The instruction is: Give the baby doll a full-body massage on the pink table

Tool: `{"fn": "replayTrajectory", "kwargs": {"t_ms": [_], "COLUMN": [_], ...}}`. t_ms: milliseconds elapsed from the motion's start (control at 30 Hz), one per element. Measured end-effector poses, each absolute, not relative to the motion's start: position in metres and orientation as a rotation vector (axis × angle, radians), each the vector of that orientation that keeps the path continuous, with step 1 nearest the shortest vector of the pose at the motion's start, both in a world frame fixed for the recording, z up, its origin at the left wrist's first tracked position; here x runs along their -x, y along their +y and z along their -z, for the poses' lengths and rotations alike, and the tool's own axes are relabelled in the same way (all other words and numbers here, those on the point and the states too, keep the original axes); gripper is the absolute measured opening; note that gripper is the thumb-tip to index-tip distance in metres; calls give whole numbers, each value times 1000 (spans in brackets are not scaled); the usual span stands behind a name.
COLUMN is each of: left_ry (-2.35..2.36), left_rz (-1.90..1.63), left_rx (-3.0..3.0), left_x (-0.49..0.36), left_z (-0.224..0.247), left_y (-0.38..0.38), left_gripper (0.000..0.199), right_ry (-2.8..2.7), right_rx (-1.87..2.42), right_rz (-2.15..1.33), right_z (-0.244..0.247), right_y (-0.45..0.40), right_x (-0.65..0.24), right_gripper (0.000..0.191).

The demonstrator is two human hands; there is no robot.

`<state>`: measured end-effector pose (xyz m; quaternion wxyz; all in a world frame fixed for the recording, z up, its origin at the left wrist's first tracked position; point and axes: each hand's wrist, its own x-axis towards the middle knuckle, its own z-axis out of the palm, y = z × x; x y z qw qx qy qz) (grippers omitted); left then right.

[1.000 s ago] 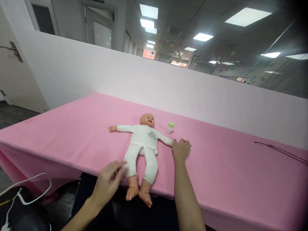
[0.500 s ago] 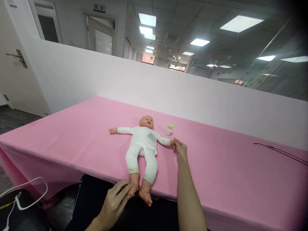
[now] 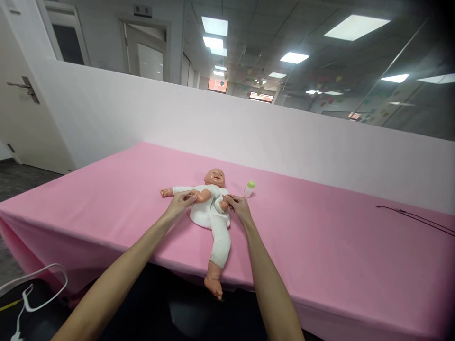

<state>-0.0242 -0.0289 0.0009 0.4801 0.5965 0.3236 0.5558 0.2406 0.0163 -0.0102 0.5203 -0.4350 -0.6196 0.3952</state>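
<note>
A baby doll [image 3: 221, 237] in a white suit lies on its back on the pink-covered table [image 3: 320, 241], head toward the wall. My left hand [image 3: 182, 203] is closed on one of the doll's feet, which is folded up over its chest. My right hand [image 3: 237, 204] grips the doll's hand on the right, bent in beside its body. The doll's other arm stretches out to the left, and its other leg lies straight, the foot over the table's front edge. A small bottle with a green cap [image 3: 249, 189] stands to the right of the doll's head.
A thin black cable [image 3: 415, 218] lies at the table's right. Behind the table runs a white low wall [image 3: 249, 128] with glass above. At the lower left, a white cable [image 3: 46, 308] rests on a black surface.
My left hand has moved up from the front edge with the doll's foot, folding that leg over the chest. My right hand has brought the doll's hand inward and left.
</note>
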Motion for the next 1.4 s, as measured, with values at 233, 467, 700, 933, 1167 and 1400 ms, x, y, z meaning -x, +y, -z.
{"fn": "replayTrajectory", "kwargs": {"t_ms": [233,467,700,933,1167,1400], "left_ry": [1003,1152,1077,837,1151,1211], "left_rz": [-1347,-1198,-1446,-1464,-1350,-1316], "left_rx": [-1515,-1613,-1406,-1314,-1397,-1370], "left_x": [52,104,60,15,73,82], "left_z": [4,57,29,10,51,76], "left_y": [-95,-181,-112,-51,-144,-180], "left_gripper": [30,24,35,40,38,37], "right_ry": [-749,-418,-1142,-1316,-411,-546], "right_rx": [1121,1172,993,1051,1223,928], "right_rz": [-672,-692,-905,-878,-629,-776], "right_z": [29,39,10,16,40,25], "right_y": [36,41,25,24,45,41], "right_x": [-288,-319,-270,-258,-315,-305], "right_gripper": [37,26,41,45,36,43]}}
